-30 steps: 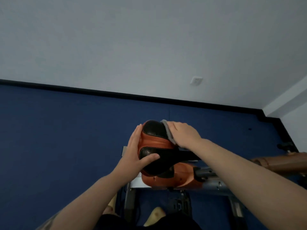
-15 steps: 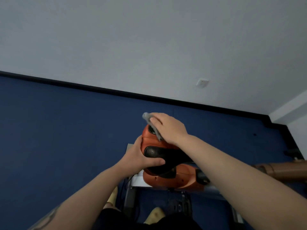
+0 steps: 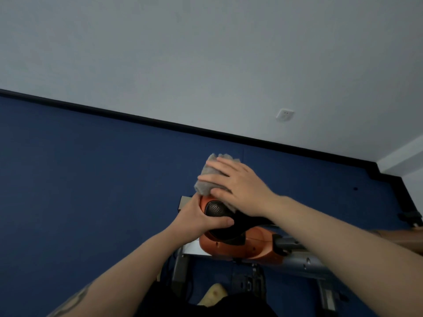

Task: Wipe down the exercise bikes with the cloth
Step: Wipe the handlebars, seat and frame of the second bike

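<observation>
So I've got the grey cloth (image 3: 207, 177) bunched up under my right hand (image 3: 238, 186), sitting on the far end of the bike's saddle (image 3: 217, 210). The fingers (image 3: 212, 179) are spread flat and mostly straight, pressing the cloth down, not pinching it. My left hand (image 3: 201, 221) is wrapped round the near left side of the saddle, thumb curled over the perforated black patch, steadying it.

Handling-wise: the cloth looks soft and floppy, light, with a loose bit sticking out past my fingertips, so I reckon it'll drag or fold over if I push the wrong way. Flat palm pressure seems like the right hold. The saddle looks rigid with rounded orange sides, probably a bit slick, and it might swivel on its post, hence the left-hand brace.

Room to move: plenty of open blue floor (image 3: 91, 191) to the left and beyond, and the black skirting (image 3: 160, 121) and wall are well away. Tighter on the right and below, where the orange housing (image 3: 240, 248) and the grey frame bar (image 3: 302, 263) sit just under my right forearm. My feet are down near the frame too.
</observation>
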`<state>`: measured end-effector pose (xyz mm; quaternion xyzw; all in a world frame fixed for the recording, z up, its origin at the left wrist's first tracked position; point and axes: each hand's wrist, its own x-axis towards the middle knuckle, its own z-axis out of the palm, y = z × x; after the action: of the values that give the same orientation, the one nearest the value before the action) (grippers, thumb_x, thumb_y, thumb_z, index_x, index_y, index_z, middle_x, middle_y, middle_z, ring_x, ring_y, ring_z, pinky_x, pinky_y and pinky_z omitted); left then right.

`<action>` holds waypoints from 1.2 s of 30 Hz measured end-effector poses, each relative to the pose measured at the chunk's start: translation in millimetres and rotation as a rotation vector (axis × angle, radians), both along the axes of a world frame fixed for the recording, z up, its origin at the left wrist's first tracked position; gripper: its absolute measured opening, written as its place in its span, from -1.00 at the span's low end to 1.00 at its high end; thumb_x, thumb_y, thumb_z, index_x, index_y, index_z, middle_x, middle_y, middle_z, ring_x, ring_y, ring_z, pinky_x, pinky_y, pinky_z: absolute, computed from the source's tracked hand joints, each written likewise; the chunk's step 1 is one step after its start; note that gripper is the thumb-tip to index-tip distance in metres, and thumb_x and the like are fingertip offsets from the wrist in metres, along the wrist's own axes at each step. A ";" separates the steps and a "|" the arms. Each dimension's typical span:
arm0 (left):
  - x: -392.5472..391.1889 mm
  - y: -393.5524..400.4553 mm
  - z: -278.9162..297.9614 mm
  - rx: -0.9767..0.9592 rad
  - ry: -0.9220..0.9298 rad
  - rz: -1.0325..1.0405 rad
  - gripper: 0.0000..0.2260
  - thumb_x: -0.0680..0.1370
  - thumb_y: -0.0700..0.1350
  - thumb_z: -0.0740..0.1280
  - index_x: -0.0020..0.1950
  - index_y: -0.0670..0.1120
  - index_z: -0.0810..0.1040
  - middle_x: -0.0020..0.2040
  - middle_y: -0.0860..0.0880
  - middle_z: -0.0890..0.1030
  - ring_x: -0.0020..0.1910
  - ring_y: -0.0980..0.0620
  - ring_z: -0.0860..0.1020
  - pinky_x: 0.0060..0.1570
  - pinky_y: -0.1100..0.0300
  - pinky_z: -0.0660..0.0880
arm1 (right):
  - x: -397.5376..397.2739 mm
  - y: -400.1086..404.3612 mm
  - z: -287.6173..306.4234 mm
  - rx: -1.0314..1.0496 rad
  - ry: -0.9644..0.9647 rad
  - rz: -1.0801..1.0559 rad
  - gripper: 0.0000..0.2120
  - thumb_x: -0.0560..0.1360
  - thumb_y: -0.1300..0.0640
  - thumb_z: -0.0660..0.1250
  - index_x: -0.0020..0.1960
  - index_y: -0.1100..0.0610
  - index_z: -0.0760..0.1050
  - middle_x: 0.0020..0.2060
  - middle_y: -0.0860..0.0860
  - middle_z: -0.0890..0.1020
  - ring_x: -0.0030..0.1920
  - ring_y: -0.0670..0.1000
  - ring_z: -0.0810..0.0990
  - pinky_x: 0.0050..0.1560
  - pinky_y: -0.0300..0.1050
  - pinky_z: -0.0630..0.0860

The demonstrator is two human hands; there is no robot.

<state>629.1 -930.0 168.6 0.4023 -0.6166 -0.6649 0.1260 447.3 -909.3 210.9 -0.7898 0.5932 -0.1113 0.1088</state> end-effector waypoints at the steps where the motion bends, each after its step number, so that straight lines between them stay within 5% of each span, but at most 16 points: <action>1: 0.0 0.2 0.3 0.006 -0.005 -0.001 -0.20 0.10 0.14 0.64 0.26 0.00 0.45 0.06 0.03 0.68 0.02 0.15 0.66 0.04 0.22 0.59 | -7.6 -1.3 1.9 0.067 -0.048 0.005 -0.59 0.59 -0.21 0.13 0.43 -0.27 0.32 0.50 -0.15 0.27 0.52 -0.05 0.15 0.43 -0.03 0.12; 4: 0.8 -2.0 1.4 0.009 -0.040 0.003 -0.24 0.09 0.19 0.63 0.21 0.02 0.47 0.03 0.04 0.68 -0.02 0.14 0.67 0.03 0.19 0.61 | -3.6 -34.3 9.4 0.302 -0.134 -0.240 -0.69 0.59 -0.21 0.14 0.25 -0.18 0.49 0.26 -0.14 0.50 0.32 -0.01 0.42 0.18 0.01 0.40; 7: 1.4 -0.6 2.2 0.006 -0.054 -0.015 -0.29 0.12 0.18 0.63 0.20 0.04 0.52 0.03 0.06 0.69 0.01 0.13 0.66 0.11 0.08 0.60 | 26.9 -60.3 14.1 0.363 0.065 -0.347 -0.69 0.48 -0.20 0.19 -0.14 -0.03 0.58 -0.18 -0.15 0.62 0.02 0.01 0.56 -0.11 -0.05 0.41; 9: 1.1 3.9 4.3 -0.020 -0.013 -0.013 -0.40 0.15 0.17 0.61 0.14 0.31 0.52 0.01 0.29 0.65 0.01 0.27 0.63 0.08 0.18 0.60 | 32.8 -50.3 8.2 0.205 0.214 -0.084 -0.70 0.48 -0.23 0.16 -0.18 -0.08 0.56 -0.11 -0.17 0.60 0.06 -0.03 0.49 -0.02 -0.02 0.34; 11: 1.6 5.7 6.7 -0.057 0.003 0.012 -0.44 0.13 0.20 0.58 0.02 0.53 0.44 -0.03 0.50 0.54 -0.01 0.41 0.56 0.00 0.33 0.58 | 20.8 -34.7 8.3 0.118 0.163 0.132 -0.67 0.53 -0.26 0.12 0.02 -0.16 0.59 0.08 -0.19 0.55 0.16 -0.07 0.41 0.16 -0.03 0.27; 13: 0.1 3.9 4.7 -0.011 -0.007 0.006 -0.42 0.13 0.20 0.60 0.12 0.30 0.55 -0.01 0.29 0.66 -0.01 0.26 0.63 0.10 0.16 0.59 | 3.3 -35.8 12.1 0.212 -0.035 0.067 -0.68 0.57 -0.26 0.15 0.13 -0.14 0.57 0.14 -0.17 0.54 0.20 -0.08 0.42 0.20 -0.04 0.31; 15: -0.5 2.4 3.8 0.022 -0.011 -0.026 -0.38 0.16 0.17 0.62 0.16 0.01 0.60 0.01 0.03 0.71 0.03 0.05 0.67 0.18 -0.03 0.56 | -4.5 -45.4 12.5 0.338 -0.232 -0.235 -0.70 0.58 -0.25 0.14 0.07 -0.11 0.55 0.04 -0.14 0.57 0.14 -0.04 0.50 0.16 0.02 0.42; 17: 1.3 2.4 2.1 0.026 0.005 -0.031 -0.39 0.19 0.11 0.62 0.17 -0.05 0.60 0.02 0.00 0.71 0.04 0.03 0.67 0.19 -0.03 0.56 | 6.7 -43.3 11.0 0.299 -0.150 -0.349 -0.65 0.57 -0.28 0.09 0.03 -0.12 0.55 0.02 -0.11 0.58 0.13 0.00 0.52 0.11 0.03 0.45; 21: 2.3 4.8 6.8 -0.059 0.032 0.004 -0.46 0.21 0.07 0.62 0.08 0.19 0.44 -0.05 0.47 0.57 -0.02 0.40 0.58 -0.04 0.39 0.55 | 24.8 -19.5 3.9 0.012 0.122 0.103 -0.58 0.54 -0.28 0.03 0.06 -0.16 0.61 0.13 -0.17 0.56 0.25 -0.06 0.42 0.27 0.04 0.24; 23: -0.1 1.5 5.9 -0.030 0.036 -0.017 -0.45 0.18 0.11 0.62 0.11 0.14 0.51 -0.02 0.31 0.65 0.00 0.26 0.63 0.04 0.26 0.58 | 10.7 -34.3 13.2 0.162 0.052 0.079 -0.62 0.59 -0.25 0.07 0.12 -0.13 0.59 0.16 -0.16 0.56 0.24 -0.05 0.42 0.27 0.03 0.31; 26: 0.2 0.2 4.2 0.017 0.029 -0.052 -0.44 0.20 0.12 0.62 0.13 -0.01 0.61 -0.01 0.02 0.72 0.01 0.06 0.68 0.11 0.08 0.59 | 8.8 -48.8 12.1 0.309 -0.080 -0.257 -0.64 0.62 -0.21 0.05 0.11 -0.11 0.58 0.13 -0.10 0.57 0.21 0.02 0.46 0.17 0.07 0.42; 29: 1.3 4.6 3.6 -0.040 0.042 -0.014 -0.51 0.20 0.12 0.62 0.07 0.30 0.54 -0.02 0.31 0.65 0.00 0.26 0.63 -0.02 0.32 0.56 | 27.3 -23.3 4.5 0.038 0.092 -0.065 -0.62 0.58 -0.22 0.03 0.03 -0.15 0.60 0.13 -0.15 0.55 0.23 -0.01 0.42 0.23 0.05 0.31; 31: 1.8 5.1 5.1 -0.098 0.060 0.003 -0.49 0.24 0.06 0.62 0.04 0.41 0.47 -0.02 0.48 0.55 0.00 0.40 0.57 -0.09 0.47 0.50 | 20.1 -15.4 6.1 0.063 0.049 0.095 -0.58 0.55 -0.27 0.01 0.06 -0.16 0.60 0.18 -0.19 0.53 0.30 -0.09 0.35 0.34 0.02 0.17; 36: 1.7 2.1 2.1 -0.008 0.043 -0.042 -0.64 0.31 0.00 0.62 0.06 0.01 0.65 -0.06 0.05 0.73 -0.03 0.09 0.69 -0.05 0.29 0.57 | 15.7 -45.9 9.6 0.285 -0.207 -0.506 -0.59 0.57 -0.27 0.05 -0.01 -0.09 0.59 0.00 -0.09 0.62 0.10 0.03 0.53 0.01 -0.01 0.45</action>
<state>630.8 -927.8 170.7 0.3745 -0.6249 -0.6732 0.1268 463.0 -955.1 220.5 -0.5782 0.7665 -0.1302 0.2471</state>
